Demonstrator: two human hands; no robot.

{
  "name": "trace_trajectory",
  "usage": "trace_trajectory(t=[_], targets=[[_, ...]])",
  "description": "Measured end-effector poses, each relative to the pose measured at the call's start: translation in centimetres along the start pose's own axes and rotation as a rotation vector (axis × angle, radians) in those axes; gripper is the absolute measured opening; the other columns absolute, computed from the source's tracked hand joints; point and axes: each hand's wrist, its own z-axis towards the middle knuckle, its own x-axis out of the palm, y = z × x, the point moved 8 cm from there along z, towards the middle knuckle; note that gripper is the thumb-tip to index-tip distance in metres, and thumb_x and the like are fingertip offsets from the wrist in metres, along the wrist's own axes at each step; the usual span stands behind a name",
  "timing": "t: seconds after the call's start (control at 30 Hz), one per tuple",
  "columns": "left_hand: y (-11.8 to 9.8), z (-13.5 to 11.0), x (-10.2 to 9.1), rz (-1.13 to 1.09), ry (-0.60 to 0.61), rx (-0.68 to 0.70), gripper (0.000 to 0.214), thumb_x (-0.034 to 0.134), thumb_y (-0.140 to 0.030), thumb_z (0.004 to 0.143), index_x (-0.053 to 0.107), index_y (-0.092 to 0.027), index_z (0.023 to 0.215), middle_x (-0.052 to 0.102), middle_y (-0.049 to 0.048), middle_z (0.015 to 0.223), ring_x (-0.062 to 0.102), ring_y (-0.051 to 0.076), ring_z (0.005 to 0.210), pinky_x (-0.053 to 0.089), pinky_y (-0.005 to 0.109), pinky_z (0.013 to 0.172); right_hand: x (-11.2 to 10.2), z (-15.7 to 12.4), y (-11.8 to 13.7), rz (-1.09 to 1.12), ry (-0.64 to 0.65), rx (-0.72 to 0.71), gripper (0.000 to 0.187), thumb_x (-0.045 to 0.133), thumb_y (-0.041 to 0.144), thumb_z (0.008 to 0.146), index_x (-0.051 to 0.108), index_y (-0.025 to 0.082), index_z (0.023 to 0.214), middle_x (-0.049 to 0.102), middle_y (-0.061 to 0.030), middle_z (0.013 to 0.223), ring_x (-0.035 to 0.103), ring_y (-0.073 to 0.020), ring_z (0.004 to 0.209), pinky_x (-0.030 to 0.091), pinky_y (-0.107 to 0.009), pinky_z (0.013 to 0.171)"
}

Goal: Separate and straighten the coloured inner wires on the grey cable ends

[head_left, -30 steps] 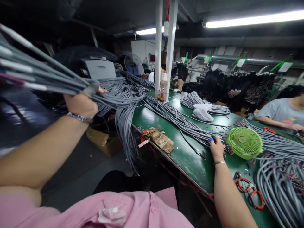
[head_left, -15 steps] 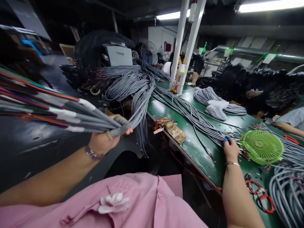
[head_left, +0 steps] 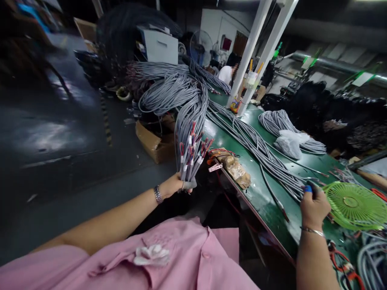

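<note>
My left hand (head_left: pixel 178 185) is wrapped around a bundle of grey cables (head_left: pixel 192 163), whose stripped ends with coloured wires and white sleeves point upward. Those cables are in front of a thick hank of grey cables (head_left: pixel 193 108) that hangs over the table's edge. On the right, my right hand (head_left: pixel 314 207), with blue on a fingertip, is closed at the ends of a long run of grey cables (head_left: pixel 256 145) lying along the green table (head_left: pixel 252 199). A green plastic basket (head_left: pixel 355 205) is just right of that hand.
A taped brown block (head_left: pixel 237 171) with a pink clip (head_left: pixel 215 167) sits at the table edge. Red-handled tools (head_left: pixel 340 257) lie near my right forearm. White posts (head_left: pixel 252 48) rise from the table. A cardboard box (head_left: pixel 155 145) stands on the floor. Another person (head_left: pixel 225 75) is at the back.
My left hand has moved right and swung the cable bundle from pointing left to pointing upward. The right hand stays at the cable ends. The view has shifted.
</note>
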Motion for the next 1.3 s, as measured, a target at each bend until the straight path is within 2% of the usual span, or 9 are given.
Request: trace_trajectory(t=[0.07, 0.17, 0.3, 0.4, 0.47, 0.57, 0.77, 0.93, 1.3], targets=[[0.0, 0.3, 0.2, -0.015, 0.052, -0.004, 0.026, 0.075, -0.038, 0.07, 0.067, -0.015, 0.079, 0.065, 0.0029, 0.065, 0.059, 0.016, 0.062, 0.047, 0.029, 0.064, -1.7, -1.5, 5.4, 0.032, 0.001, -0.062, 0.044, 0.046, 0.043, 0.086, 0.069, 0.015, 0.111, 0.071, -0.014, 0.091, 0.063, -0.0275, 0.081, 0.046, -0.038, 0.076], [-0.3, 0.2, 0.3, -0.009, 0.099, 0.01, 0.026, 0.075, -0.038, 0.07, 0.068, -0.015, 0.079, 0.066, 0.0031, 0.067, 0.059, 0.015, 0.064, 0.047, 0.029, 0.065, -0.7, -5.5, 14.3, 0.23, 0.257, -0.213, 0.035, 0.054, 0.04, 0.083, 0.07, 0.019, 0.106, 0.071, -0.0115, 0.089, 0.064, -0.0257, 0.078, 0.049, -0.038, 0.075], [-0.4, -0.1, 0.7, -0.018, 0.139, 0.041, 0.027, 0.075, -0.037, 0.07, 0.07, -0.014, 0.083, 0.067, 0.0037, 0.074, 0.059, 0.016, 0.068, 0.049, 0.03, 0.07, 4.7, -13.3, 24.6, 0.611, 0.746, -0.313, 0.029, 0.057, 0.034, 0.085, 0.066, 0.024, 0.11, 0.07, -0.0076, 0.09, 0.062, -0.0214, 0.074, 0.051, -0.035, 0.07], [0.1, -0.2, 1.4, -0.029, 0.19, 0.054, 0.031, 0.076, -0.036, 0.07, 0.071, -0.016, 0.093, 0.07, 0.005, 0.086, 0.062, 0.019, 0.078, 0.05, 0.034, 0.079, 9.3, -16.9, 29.2, 0.832, 0.902, -0.205, 0.053, 0.066, 0.037, 0.079, 0.052, 0.024, 0.129, 0.067, -0.0073, 0.105, 0.059, -0.0167, 0.07, 0.052, -0.03, 0.065], [0.6, -0.2, 1.8, -0.018, 0.219, 0.055, 0.036, 0.077, -0.035, 0.069, 0.071, -0.017, 0.099, 0.072, 0.0057, 0.092, 0.063, 0.022, 0.086, 0.05, 0.038, 0.086, 11.4, -17.7, 31.3, 0.887, 0.865, -0.222, 0.052, 0.071, 0.04, 0.075, 0.057, 0.023, 0.121, 0.066, -0.0074, 0.107, 0.06, -0.0204, 0.084, 0.052, -0.033, 0.077], [1.1, -0.5, 1.6, 0.017, 0.24, 0.042, 0.038, 0.078, -0.034, 0.067, 0.072, -0.017, 0.101, 0.073, 0.0057, 0.096, 0.064, 0.024, 0.091, 0.048, 0.041, 0.091, 13.1, -17.9, 32.9, 0.934, 0.813, -0.234, 0.039, 0.067, 0.046, 0.078, 0.063, 0.021, 0.107, 0.067, -0.0069, 0.103, 0.059, -0.0241, 0.093, 0.048, -0.038, 0.089], [-0.5, -1.9, 1.0, 0.083, 0.355, 0.139, 0.032, 0.066, -0.038, 0.081, 0.07, -0.018, 0.105, 0.071, 0.0075, 0.106, 0.062, 0.024, 0.104, 0.044, 0.042, 0.099, 14.1, -18.7, 33.2, 1.053, 0.958, -0.194, 0.043, 0.056, 0.059, 0.081, 0.067, 0.019, 0.094, 0.066, -0.0026, 0.079, 0.061, -0.0216, 0.081, 0.052, -0.034, 0.079], [-1.2, -2.2, 1.0, 0.087, 0.28, 0.191, 0.039, 0.063, -0.046, 0.082, 0.069, -0.02, 0.11, 0.071, 0.0075, 0.108, 0.062, 0.025, 0.103, 0.044, 0.042, 0.1, 14.5, -19.3, 31.9, 1.078, 0.944, -0.112, 0.045, 0.053, 0.06, 0.083, 0.067, 0.02, 0.095, 0.067, -0.0032, 0.078, 0.062, -0.0233, 0.085, 0.052, -0.036, 0.079], [-0.2, -2.2, 2.2, 0.053, 0.236, 0.232, 0.044, 0.06, -0.049, 0.082, 0.067, -0.022, 0.116, 0.07, 0.0062, 0.111, 0.061, 0.025, 0.105, 0.041, 0.042, 0.102, 12.4, -19.1, 31.0, 1.08, 0.825, -0.107, 0.026, 0.053, 0.043, 0.088, 0.067, 0.021, 0.091, 0.068, -0.0046, 0.08, 0.061, -0.023, 0.096, 0.046, -0.038, 0.094]])
